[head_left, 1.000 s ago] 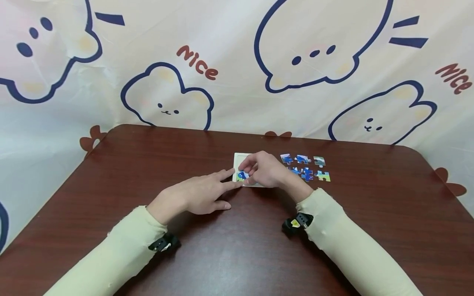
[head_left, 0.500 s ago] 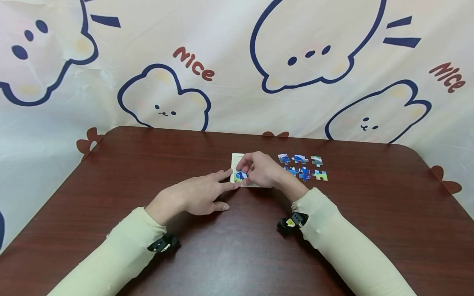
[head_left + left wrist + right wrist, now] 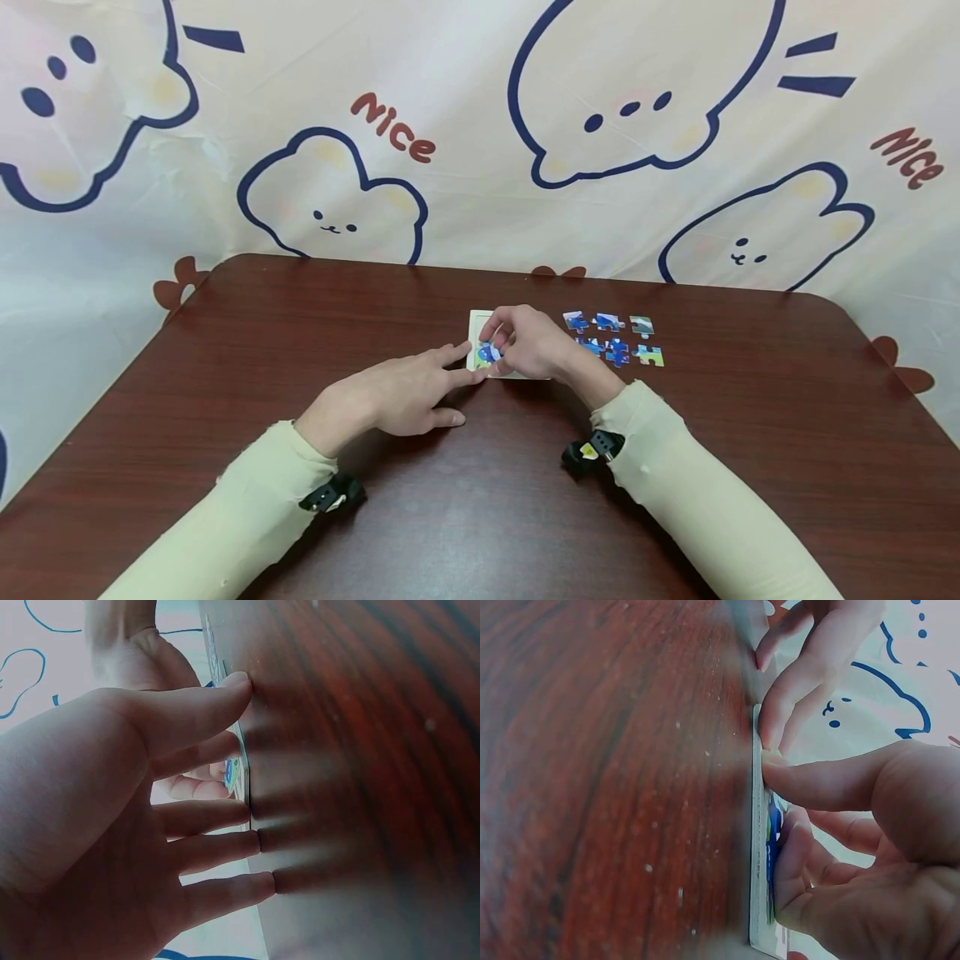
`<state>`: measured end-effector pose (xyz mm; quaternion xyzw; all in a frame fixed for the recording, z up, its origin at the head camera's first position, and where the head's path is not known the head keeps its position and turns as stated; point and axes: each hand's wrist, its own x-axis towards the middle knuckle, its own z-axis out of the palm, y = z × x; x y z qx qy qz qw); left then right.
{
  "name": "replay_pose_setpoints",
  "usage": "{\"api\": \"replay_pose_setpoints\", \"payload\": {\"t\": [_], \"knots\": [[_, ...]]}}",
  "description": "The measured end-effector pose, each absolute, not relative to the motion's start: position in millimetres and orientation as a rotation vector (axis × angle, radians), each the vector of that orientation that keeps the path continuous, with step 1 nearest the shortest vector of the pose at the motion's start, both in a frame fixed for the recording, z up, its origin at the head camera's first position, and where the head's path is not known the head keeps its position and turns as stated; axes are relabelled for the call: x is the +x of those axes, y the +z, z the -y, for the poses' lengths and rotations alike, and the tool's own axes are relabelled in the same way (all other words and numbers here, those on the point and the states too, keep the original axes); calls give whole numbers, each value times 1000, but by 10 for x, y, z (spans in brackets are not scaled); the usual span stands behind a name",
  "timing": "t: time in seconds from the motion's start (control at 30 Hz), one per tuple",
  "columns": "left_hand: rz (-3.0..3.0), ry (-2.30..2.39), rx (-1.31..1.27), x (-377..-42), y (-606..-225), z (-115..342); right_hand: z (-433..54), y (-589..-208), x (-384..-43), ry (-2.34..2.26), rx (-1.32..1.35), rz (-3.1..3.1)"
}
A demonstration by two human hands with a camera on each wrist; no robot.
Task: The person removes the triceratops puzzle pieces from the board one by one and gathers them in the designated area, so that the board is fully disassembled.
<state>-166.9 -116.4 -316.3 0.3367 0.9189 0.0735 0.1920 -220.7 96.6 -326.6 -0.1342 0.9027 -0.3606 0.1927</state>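
A small white-rimmed puzzle tray (image 3: 474, 327) lies on the table, partly covered by my right hand (image 3: 534, 343). With thumb and curled fingers, that hand holds a blue and green puzzle piece (image 3: 486, 354) at the tray's left part; in the right wrist view the blue piece (image 3: 774, 819) shows between thumb and fingers. My left hand (image 3: 393, 393) lies spread, its straight fingertips touching the tray's left edge and near left corner. In the left wrist view, the left thumb (image 3: 202, 709) rests on the tabletop. The tray's right part is hidden.
Several loose puzzle pieces (image 3: 617, 352) lie in two rows right of the tray, some partly behind my right wrist. The dark brown table (image 3: 337, 308) ends at a printed cloth backdrop (image 3: 480, 208). Each wrist carries a black camera (image 3: 592, 450).
The view has shifted slightly. My right fingers move a little over the blue and green puzzle piece at the tray's left part; my left hand stays at the tray's edge.
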Motion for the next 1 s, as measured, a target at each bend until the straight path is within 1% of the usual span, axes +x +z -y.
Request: {"api": "replay_pose_setpoints", "payload": {"t": [1.0], "knots": [[-2572,198,950,-1671,-3159,1166,-1029,-3282,-2222,-949,-477,-2580]]}}
